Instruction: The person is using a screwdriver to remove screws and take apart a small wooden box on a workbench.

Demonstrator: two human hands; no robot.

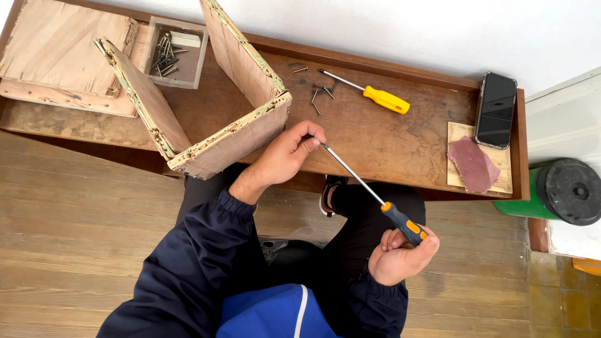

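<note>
1. The right hand [400, 255], nearest the camera above the lap, is curled tight around the black-and-orange handle of a long screwdriver [375, 196].
2. Its thin metal shaft runs up and to the left, with the tip meeting the fingertips of the left hand [289, 153].
3. The left hand's thumb and forefinger are pressed together at the tip; whether a screw sits between them cannot be told. This hand hovers at the front edge of the desk [400, 144], just beside the end of a rough wooden frame [213, 119].
4. The frame stands open on the desk, its plywood boards joined at an angle, edges chipped.
5. Farther back lie loose screws [320, 94] and a yellow-handled screwdriver [369, 92].
6. To the right, a dark phone [496, 109] rests partly on a small board carrying reddish sandpaper [472, 164].
7. At the far left, a clear box of screws [174, 51] sits beside a flat plywood panel [59, 53].
</note>
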